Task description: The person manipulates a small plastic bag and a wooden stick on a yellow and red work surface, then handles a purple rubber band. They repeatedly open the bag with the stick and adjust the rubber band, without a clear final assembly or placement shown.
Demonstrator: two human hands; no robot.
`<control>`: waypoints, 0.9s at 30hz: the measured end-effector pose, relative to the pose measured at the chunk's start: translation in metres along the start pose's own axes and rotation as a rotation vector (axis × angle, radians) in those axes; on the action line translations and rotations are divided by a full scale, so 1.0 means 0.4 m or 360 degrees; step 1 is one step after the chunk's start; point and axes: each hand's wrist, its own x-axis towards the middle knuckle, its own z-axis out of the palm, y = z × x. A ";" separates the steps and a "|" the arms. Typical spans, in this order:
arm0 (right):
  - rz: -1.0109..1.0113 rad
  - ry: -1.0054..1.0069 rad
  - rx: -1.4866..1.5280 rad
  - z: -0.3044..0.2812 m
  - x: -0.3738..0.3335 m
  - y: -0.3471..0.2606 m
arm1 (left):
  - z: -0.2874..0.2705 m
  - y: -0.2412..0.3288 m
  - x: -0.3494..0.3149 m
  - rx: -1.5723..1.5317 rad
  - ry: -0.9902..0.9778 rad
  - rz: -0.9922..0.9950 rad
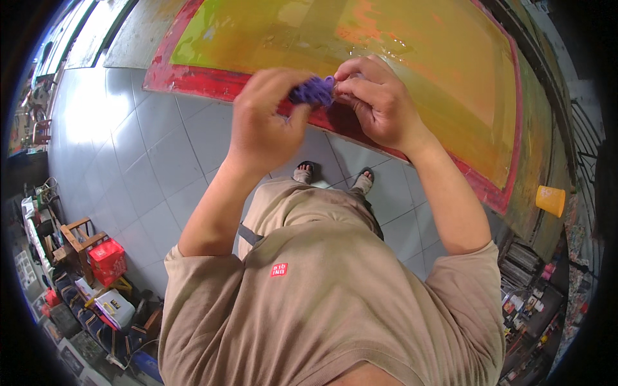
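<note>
A small purple, fuzzy bundle [313, 91], yarn-like or a frayed cloth, is held up between my hands over the near edge of a large panel. My left hand [268, 116] is curled round its left end and looks blurred by motion. With thumb and fingertips pinched together, my right hand [380, 100] grips the bundle's right end. Under and beyond both hands lies the wide flat panel, its yellow-green face [444, 96] wet and glossy in places, with orange patches. A paint-stained red border [199, 82] frames it.
A yellow cup [550, 201] stands at the panel's right. Grey floor tiles [138, 174] show below. On the left are a red bag [107, 262], a white container [116, 309] and a wooden chair [82, 235]. Cluttered shelves [531, 302] fill the lower right.
</note>
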 end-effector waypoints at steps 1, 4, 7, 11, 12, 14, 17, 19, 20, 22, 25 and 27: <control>-0.0009 0.0000 -0.0005 0.000 0.000 0.001 | 0.000 -0.002 0.003 0.0050 0.0109 -0.0012; -0.0004 0.0015 0.0006 0.003 0.001 0.000 | 0.005 0.003 -0.004 -0.0076 -0.0183 -0.0001; 0.0026 -0.0008 -0.0034 -0.001 0.001 -0.004 | -0.002 -0.007 0.016 0.0029 0.0220 0.0010; 0.0018 0.0021 -0.0010 -0.002 0.002 -0.005 | 0.004 -0.022 0.023 -0.0151 -0.0147 -0.0100; 0.0039 0.0016 -0.0008 -0.005 -0.001 -0.014 | 0.004 -0.031 0.039 -0.0229 -0.0040 -0.0176; -0.0030 0.0031 -0.0070 -0.010 -0.003 -0.019 | 0.010 -0.049 0.076 -0.0378 0.0048 -0.0321; -0.0258 0.0070 -0.0233 -0.011 -0.007 -0.011 | 0.020 -0.059 0.140 -0.0760 -0.0183 -0.0594; -0.0335 0.0096 -0.0336 -0.012 -0.010 -0.011 | 0.029 -0.058 0.173 -0.0383 -0.0683 -0.0397; -0.0351 0.0092 -0.0340 -0.012 -0.008 -0.013 | 0.029 -0.052 0.185 -0.0186 -0.0926 -0.0296; -0.0378 0.0094 -0.0351 -0.015 -0.009 -0.017 | 0.016 -0.028 0.218 -0.0252 -0.1063 -0.0376; -0.0393 0.0066 -0.0383 -0.014 -0.016 -0.012 | 0.031 -0.027 0.224 -0.0244 -0.1143 -0.0369; -0.0416 0.0102 -0.0375 -0.010 -0.018 -0.012 | 0.031 -0.018 0.226 -0.0160 -0.1274 -0.0226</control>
